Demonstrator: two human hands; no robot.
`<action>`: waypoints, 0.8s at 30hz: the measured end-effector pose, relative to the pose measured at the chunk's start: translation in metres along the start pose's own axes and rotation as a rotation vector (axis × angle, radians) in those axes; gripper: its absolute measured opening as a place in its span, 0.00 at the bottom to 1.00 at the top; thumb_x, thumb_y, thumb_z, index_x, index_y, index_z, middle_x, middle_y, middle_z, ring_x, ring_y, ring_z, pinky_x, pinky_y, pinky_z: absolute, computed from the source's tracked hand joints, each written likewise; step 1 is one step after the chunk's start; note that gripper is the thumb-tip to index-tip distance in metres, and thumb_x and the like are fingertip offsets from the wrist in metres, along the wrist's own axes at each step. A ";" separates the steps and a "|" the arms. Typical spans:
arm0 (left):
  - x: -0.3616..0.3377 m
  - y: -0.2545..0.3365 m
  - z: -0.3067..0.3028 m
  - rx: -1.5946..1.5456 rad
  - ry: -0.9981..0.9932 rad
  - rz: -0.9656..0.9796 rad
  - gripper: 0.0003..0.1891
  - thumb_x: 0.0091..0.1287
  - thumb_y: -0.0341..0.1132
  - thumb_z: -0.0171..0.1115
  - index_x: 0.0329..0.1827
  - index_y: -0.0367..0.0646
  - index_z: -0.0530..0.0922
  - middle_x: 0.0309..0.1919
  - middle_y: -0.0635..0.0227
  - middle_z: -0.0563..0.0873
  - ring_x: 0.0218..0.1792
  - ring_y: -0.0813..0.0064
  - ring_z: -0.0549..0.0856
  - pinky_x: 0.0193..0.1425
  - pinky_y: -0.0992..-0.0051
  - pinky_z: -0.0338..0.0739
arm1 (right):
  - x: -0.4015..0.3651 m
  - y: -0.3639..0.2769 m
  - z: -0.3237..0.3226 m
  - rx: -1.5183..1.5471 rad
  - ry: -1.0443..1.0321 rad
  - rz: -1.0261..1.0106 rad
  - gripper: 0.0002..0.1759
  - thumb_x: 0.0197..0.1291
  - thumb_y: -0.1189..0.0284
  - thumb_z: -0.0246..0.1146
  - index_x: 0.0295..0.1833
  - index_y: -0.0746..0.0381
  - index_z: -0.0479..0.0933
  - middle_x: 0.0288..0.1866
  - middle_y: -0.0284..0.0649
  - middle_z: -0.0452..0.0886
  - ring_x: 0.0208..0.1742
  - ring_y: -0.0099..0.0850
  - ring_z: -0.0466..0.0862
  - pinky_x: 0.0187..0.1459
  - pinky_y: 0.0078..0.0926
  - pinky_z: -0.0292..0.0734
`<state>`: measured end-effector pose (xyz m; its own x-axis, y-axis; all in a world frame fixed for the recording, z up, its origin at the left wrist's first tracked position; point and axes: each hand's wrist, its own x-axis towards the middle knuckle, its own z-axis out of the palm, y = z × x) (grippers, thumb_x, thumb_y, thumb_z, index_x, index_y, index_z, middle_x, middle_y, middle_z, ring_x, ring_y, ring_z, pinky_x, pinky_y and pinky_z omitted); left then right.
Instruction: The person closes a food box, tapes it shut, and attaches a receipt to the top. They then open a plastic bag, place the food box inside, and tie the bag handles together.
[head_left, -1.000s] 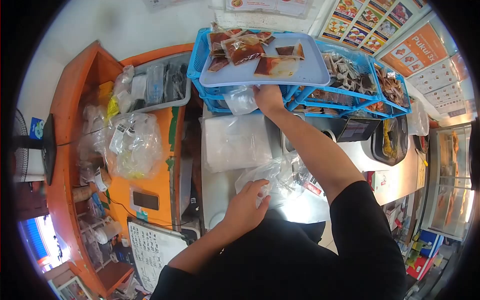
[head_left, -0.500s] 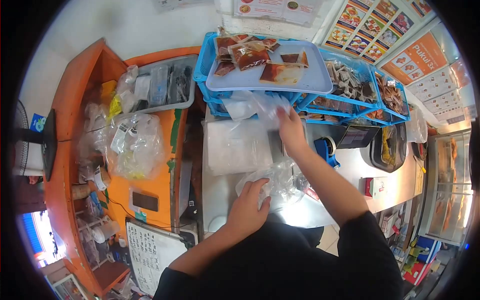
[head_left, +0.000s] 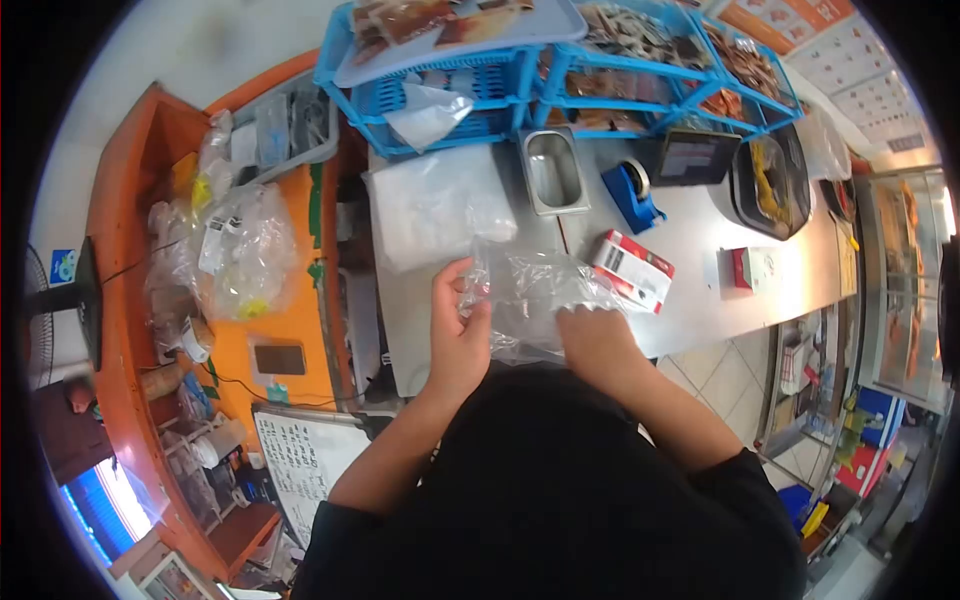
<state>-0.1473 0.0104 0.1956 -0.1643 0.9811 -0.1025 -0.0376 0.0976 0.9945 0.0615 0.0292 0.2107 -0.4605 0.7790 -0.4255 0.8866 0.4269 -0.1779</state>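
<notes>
A crumpled clear plastic bag (head_left: 540,285) lies at the steel counter's near edge, between my two hands. My left hand (head_left: 462,335) has its fingers curled round the bag's left side, thumb upright. My right hand (head_left: 602,345) is closed in a fist on the bag's right side, its fingertips hidden. Just beyond the left hand rests a stack of clear plastic bags (head_left: 430,210). A red and white box (head_left: 633,270) sits beside the bag on the right. Behind it are a steel container (head_left: 553,170) and a blue tape dispenser (head_left: 632,200).
Blue baskets (head_left: 525,95) with packets line the back, and a pale tray (head_left: 565,22) rests on top. A dark screen (head_left: 692,158) and a black bin (head_left: 768,190) stand at right. On the left is an orange shelf (head_left: 285,250) with a phone (head_left: 280,360).
My right hand has come down from the blue baskets to the clear bag, leaving whitish plastic at a basket's front. My left hand now grips the bag. The view has tilted downward.
</notes>
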 end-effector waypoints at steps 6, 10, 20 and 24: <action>-0.039 0.000 0.002 0.136 -0.107 0.098 0.30 0.72 0.16 0.55 0.77 0.42 0.64 0.56 0.63 0.75 0.48 0.81 0.76 0.43 0.83 0.74 | 0.058 -0.026 0.044 0.456 0.141 -0.206 0.13 0.67 0.67 0.63 0.52 0.63 0.79 0.51 0.50 0.85 0.57 0.52 0.87 0.57 0.49 0.81; -0.046 -0.008 0.000 0.268 -0.054 0.193 0.31 0.70 0.15 0.54 0.77 0.42 0.65 0.56 0.63 0.74 0.48 0.80 0.76 0.44 0.82 0.74 | 0.079 -0.042 0.075 0.371 0.053 0.062 0.27 0.75 0.56 0.60 0.65 0.66 0.74 0.67 0.55 0.77 0.70 0.56 0.80 0.68 0.57 0.74; -0.063 0.024 -0.019 0.449 0.090 0.049 0.34 0.66 0.17 0.58 0.77 0.43 0.67 0.60 0.52 0.77 0.62 0.60 0.79 0.57 0.68 0.80 | -0.018 -0.006 -0.012 -0.388 0.026 -0.176 0.28 0.78 0.49 0.56 0.59 0.64 0.82 0.51 0.44 0.88 0.64 0.43 0.82 0.64 0.38 0.65; -0.064 0.029 -0.017 0.482 0.076 0.013 0.34 0.66 0.18 0.59 0.78 0.42 0.66 0.63 0.51 0.77 0.63 0.58 0.79 0.60 0.66 0.79 | -0.067 -0.006 -0.091 -0.205 -0.082 -0.167 0.23 0.79 0.55 0.58 0.59 0.64 0.83 0.48 0.46 0.89 0.58 0.45 0.85 0.70 0.46 0.67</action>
<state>-0.1545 -0.0521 0.2308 -0.2343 0.9694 -0.0734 0.4227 0.1695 0.8903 0.0831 0.0160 0.3208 -0.5874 0.6534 -0.4775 0.7673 0.6373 -0.0717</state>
